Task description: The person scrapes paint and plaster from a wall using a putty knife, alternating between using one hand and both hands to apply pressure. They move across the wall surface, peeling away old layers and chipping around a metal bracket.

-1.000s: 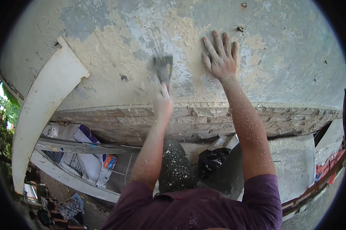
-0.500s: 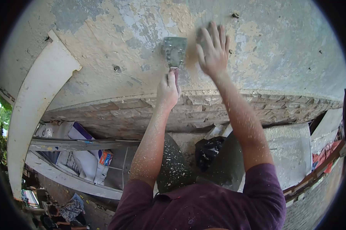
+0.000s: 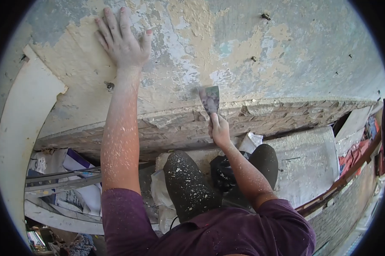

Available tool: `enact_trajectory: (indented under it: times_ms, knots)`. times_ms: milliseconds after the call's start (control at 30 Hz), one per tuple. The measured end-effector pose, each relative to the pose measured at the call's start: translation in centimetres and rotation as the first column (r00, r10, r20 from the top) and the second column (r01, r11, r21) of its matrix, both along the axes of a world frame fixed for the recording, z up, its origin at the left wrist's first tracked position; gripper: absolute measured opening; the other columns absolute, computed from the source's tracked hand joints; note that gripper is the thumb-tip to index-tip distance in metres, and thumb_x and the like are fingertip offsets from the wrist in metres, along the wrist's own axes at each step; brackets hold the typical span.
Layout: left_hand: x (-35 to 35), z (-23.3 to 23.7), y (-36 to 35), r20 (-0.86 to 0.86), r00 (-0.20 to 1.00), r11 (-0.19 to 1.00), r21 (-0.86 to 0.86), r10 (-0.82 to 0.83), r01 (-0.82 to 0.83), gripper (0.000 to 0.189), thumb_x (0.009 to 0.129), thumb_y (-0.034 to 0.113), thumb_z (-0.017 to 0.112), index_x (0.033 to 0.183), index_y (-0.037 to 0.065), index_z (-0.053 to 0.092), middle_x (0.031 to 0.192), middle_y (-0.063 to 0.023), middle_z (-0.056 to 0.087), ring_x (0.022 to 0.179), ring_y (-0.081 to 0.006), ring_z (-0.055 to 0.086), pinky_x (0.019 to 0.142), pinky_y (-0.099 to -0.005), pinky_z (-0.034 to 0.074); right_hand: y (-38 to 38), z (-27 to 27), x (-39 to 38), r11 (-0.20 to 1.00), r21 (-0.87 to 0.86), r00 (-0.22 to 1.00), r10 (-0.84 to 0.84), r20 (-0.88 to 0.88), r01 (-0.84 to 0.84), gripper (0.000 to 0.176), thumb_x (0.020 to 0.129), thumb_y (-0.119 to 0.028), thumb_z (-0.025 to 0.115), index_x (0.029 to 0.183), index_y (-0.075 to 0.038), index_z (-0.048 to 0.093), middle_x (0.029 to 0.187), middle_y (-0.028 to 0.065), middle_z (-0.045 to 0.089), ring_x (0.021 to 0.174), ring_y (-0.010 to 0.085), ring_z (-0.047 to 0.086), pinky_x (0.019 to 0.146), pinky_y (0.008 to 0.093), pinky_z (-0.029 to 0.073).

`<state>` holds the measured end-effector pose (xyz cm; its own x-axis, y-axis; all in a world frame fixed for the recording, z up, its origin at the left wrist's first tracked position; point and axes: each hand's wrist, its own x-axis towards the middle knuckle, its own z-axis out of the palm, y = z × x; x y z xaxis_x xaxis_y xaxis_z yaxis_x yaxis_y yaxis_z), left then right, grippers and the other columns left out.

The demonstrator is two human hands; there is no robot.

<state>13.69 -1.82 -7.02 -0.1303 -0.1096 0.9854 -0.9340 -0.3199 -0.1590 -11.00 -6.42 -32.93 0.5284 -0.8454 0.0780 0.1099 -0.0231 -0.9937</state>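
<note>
Against the wall (image 3: 239,30), with its patches of flaking cream paint, my left hand (image 3: 126,47) lies flat with fingers spread. My right hand (image 3: 220,131) is wrapped round the handle of a wide-bladed paint scraper (image 3: 210,100). Its blade points up and lies at the low part of the painted surface, just above the rough stone band; its edge is slightly blurred. Most of the handle is hidden in my fingers. Pale dust and paint flakes cover both my forearms.
A curved white panel (image 3: 19,111) stands at the left. Rusty bolts (image 3: 265,16) stick out of the wall. Below are a rough stone ledge (image 3: 179,126), a black plastic bag (image 3: 223,173) between my knees, and a dusty grey board (image 3: 307,158). Red cloth (image 3: 354,155) lies at the right.
The scraper has passed from my left hand to my right and is lower on the wall. My left hand has moved up and left onto the wall; my right has come down from it.
</note>
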Motion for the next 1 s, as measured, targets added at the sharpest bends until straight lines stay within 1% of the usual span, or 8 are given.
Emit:
enact_trajectory:
  times_ms: [200, 400, 600, 667, 700, 800, 867, 1000]
  knots:
    - [0.3, -0.3, 0.1, 0.051, 0.998, 0.999, -0.021, 0.026, -0.025, 0.068, 0.089, 0.058, 0.035, 0.143, 0.016, 0.031, 0.148, -0.0202, 0.023, 0.136, -0.0457, 0.017, 0.106, -0.0607, 0.012, -2.0, 2.0, 3.7, 0.968, -0.219, 0.993, -0.12, 0.009, 0.119, 0.043, 0.098, -0.031, 0.043, 0.07, 0.001, 0.05, 0.051, 0.0041, 0.045, 0.047, 0.0139, 0.044, 0.047, 0.0338, 0.036]
    - [-0.1, -0.7, 0.3, 0.048, 0.999, 1.0, 0.003, 0.003, -0.003, 0.068, 0.089, 0.058, 0.033, 0.143, 0.016, 0.032, 0.149, -0.0205, 0.023, 0.136, -0.0457, 0.017, 0.105, -0.0627, 0.013, 1.9, 1.0, 2.3, 0.979, 0.196, 0.995, -0.069, 0.079, 0.052, 0.04, 0.1, -0.035, 0.039, 0.072, -0.008, 0.045, 0.054, -0.0026, 0.039, 0.041, 0.0076, 0.038, 0.038, 0.024, 0.033]
    - [0.4, -0.5, 0.3, 0.039, 0.999, 1.0, -0.005, 0.026, -0.025, 0.069, 0.089, 0.059, 0.032, 0.143, 0.016, 0.032, 0.149, -0.0203, 0.022, 0.137, -0.0454, 0.016, 0.106, -0.0622, 0.012, 0.3, 0.1, 1.6, 0.982, 0.189, 0.984, -0.062, 0.166, 0.03, 0.039, 0.099, -0.032, 0.041, 0.07, -0.006, 0.048, 0.054, -0.0015, 0.045, 0.041, 0.0075, 0.042, 0.039, 0.0233, 0.033]
    - [0.3, -0.8, 0.3, 0.036, 0.999, 1.0, -0.003, 0.027, -0.027, 0.068, 0.09, 0.058, 0.032, 0.143, 0.016, 0.031, 0.149, -0.0197, 0.022, 0.137, -0.0449, 0.015, 0.106, -0.0612, 0.011, -0.6, 1.1, 1.7, 0.996, 0.057, 0.995, -0.066, 0.08, 0.062, 0.038, 0.099, -0.028, 0.041, 0.071, -0.003, 0.049, 0.053, -0.0008, 0.043, 0.044, 0.008, 0.044, 0.041, 0.0256, 0.034]
    - [0.1, -1.1, 0.3, 0.028, 0.999, 1.0, -0.001, 0.023, -0.023, 0.068, 0.09, 0.058, 0.032, 0.143, 0.016, 0.031, 0.149, -0.0197, 0.022, 0.137, -0.0449, 0.015, 0.106, -0.0612, 0.011, -1.6, 2.9, 2.6, 0.937, -0.339, 0.992, -0.114, -0.052, 0.09, 0.032, 0.097, -0.021, 0.043, 0.074, 0.0, 0.051, 0.054, 0.0064, 0.047, 0.048, 0.0155, 0.048, 0.046, 0.0311, 0.036]
    - [0.0, -0.8, 0.3, 0.034, 0.999, 0.999, -0.03, 0.027, -0.026, 0.066, 0.09, 0.056, 0.031, 0.143, 0.016, 0.032, 0.149, -0.0187, 0.022, 0.138, -0.0438, 0.015, 0.107, -0.0597, 0.01, -2.4, 11.0, 4.6, 0.96, -0.27, 0.987, -0.034, 0.159, 0.077, 0.043, 0.099, -0.034, 0.039, 0.069, -0.005, 0.047, 0.051, -0.0004, 0.044, 0.038, 0.0095, 0.041, 0.037, 0.0268, 0.032]
    - [0.5, -0.9, 0.5, -0.003, 0.997, 0.997, 0.009, 0.073, -0.073, 0.065, 0.091, 0.055, 0.03, 0.142, 0.015, 0.033, 0.149, -0.018, 0.023, 0.138, -0.0426, 0.015, 0.108, -0.0586, 0.01, -1.6, 11.0, 4.5, 0.918, -0.383, 0.992, -0.126, -0.027, 0.106, 0.029, 0.094, -0.021, 0.044, 0.078, 0.001, 0.053, 0.062, 0.0151, 0.053, 0.055, 0.0277, 0.052, 0.05, 0.0372, 0.038]
    - [0.4, -0.8, 0.6, -0.018, 0.997, 0.997, -0.003, 0.074, -0.074, 0.064, 0.091, 0.054, 0.028, 0.142, 0.015, 0.033, 0.15, -0.0173, 0.023, 0.138, -0.0417, 0.015, 0.108, -0.0581, 0.01, 0.6, 7.4, 3.5, 0.998, -0.033, 0.997, -0.043, 0.058, 0.045, 0.045, 0.099, -0.039, 0.04, 0.067, -0.007, 0.045, 0.052, -0.001, 0.041, 0.039, 0.009, 0.038, 0.037, 0.0262, 0.031]
